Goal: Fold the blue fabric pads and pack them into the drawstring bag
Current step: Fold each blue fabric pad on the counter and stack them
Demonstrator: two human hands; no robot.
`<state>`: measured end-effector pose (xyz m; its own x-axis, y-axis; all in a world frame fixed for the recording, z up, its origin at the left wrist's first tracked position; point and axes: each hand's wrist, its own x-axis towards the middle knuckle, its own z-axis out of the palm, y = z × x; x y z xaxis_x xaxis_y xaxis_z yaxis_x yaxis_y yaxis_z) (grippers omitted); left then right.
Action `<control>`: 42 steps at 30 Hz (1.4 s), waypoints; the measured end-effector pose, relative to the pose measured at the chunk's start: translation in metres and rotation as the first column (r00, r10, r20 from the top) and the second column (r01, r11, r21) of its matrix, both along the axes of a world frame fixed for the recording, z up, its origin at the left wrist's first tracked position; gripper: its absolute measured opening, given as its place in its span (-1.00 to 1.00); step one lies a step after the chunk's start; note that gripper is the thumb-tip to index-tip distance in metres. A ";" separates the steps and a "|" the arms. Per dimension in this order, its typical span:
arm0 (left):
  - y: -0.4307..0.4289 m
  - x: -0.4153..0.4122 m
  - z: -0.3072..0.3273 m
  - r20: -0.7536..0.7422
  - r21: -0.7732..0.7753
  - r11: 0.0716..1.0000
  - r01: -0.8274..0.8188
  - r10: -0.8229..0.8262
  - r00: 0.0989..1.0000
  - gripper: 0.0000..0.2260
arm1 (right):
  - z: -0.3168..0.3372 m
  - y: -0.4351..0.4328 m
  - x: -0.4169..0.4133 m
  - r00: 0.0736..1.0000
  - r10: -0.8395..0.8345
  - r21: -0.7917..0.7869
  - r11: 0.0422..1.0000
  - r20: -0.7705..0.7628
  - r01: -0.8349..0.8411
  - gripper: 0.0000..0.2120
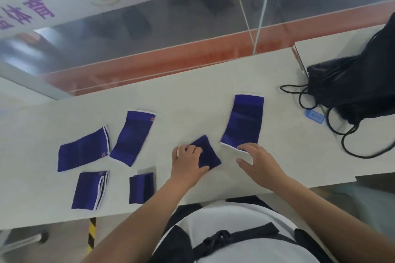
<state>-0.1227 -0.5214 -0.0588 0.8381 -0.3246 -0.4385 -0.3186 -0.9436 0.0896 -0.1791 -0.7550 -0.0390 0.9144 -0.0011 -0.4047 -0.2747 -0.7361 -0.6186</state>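
Light: bright, even and soft across the white table (192, 83).
Shadows: faint, thin ones under the blue pads (243, 121).
Glare: pale reflections on the glass panel (149, 17).
Blur: soft throughout, worst at the far edges.
Distortion: wide-angle bending at the edges.

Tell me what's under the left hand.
The left hand presses a folded blue pad flat on the white table. The pad's left part is covered by the hand.
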 end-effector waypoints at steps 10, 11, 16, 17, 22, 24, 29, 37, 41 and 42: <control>0.005 -0.041 -0.007 -0.063 -0.165 0.976 -0.140 0.131 0.989 -0.23 | -0.007 0.017 0.004 0.980 0.199 -0.065 0.978 -0.020 -0.200 -0.57; 0.004 -0.042 -0.008 -0.054 -0.175 0.973 -0.154 0.146 0.988 -0.28 | -0.006 0.017 0.003 0.977 0.213 -0.073 0.974 -0.016 -0.213 -0.56; 0.007 -0.047 -0.013 -0.021 -0.264 0.942 -0.208 0.210 0.977 -0.77 | -0.002 0.017 0.002 0.971 0.240 -0.067 0.968 -0.012 -0.241 -0.56; 0.010 -0.047 -0.011 -0.061 -0.304 0.917 -0.257 0.251 0.966 -0.81 | 0.000 0.018 0.003 0.971 0.241 -0.058 0.969 -0.011 -0.241 -0.56; 0.018 -0.036 0.027 -0.359 -0.495 0.732 -0.469 0.319 0.877 -0.94 | 0.021 0.029 0.014 0.978 0.209 0.120 0.972 -0.029 -0.204 -0.48; 0.022 -0.032 0.047 -0.416 -0.530 0.690 -0.493 0.295 0.860 -0.94 | 0.030 0.038 0.021 0.968 0.247 0.200 0.951 -0.034 -0.236 -0.47; 0.037 -0.031 0.070 -0.468 -0.613 0.531 -0.585 0.353 0.810 -0.90 | 0.048 0.063 0.039 0.963 0.266 0.343 0.900 0.053 -0.268 -0.83; 0.059 -0.051 0.069 -0.789 -0.532 -0.132 -0.836 0.437 0.433 -0.61 | 0.048 0.094 0.043 0.993 -0.071 0.569 0.815 -0.090 0.109 -0.92; 0.084 -0.053 0.075 -0.797 -0.538 -0.216 -0.814 0.443 0.410 -0.67 | 0.047 0.116 0.044 0.982 0.054 0.532 0.845 -0.181 0.052 -0.95; 0.094 -0.052 0.077 -0.788 -0.550 -0.199 -0.811 0.447 0.424 -0.69 | 0.050 0.124 0.046 0.977 0.076 0.525 0.850 -0.198 0.040 -0.93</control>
<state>-0.1749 -0.4276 0.0184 0.7955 0.0565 -0.6033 0.5940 0.1237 0.7949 -0.1335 -0.6313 0.0105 0.8094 0.2795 -0.5165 -0.4267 -0.3246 -0.8442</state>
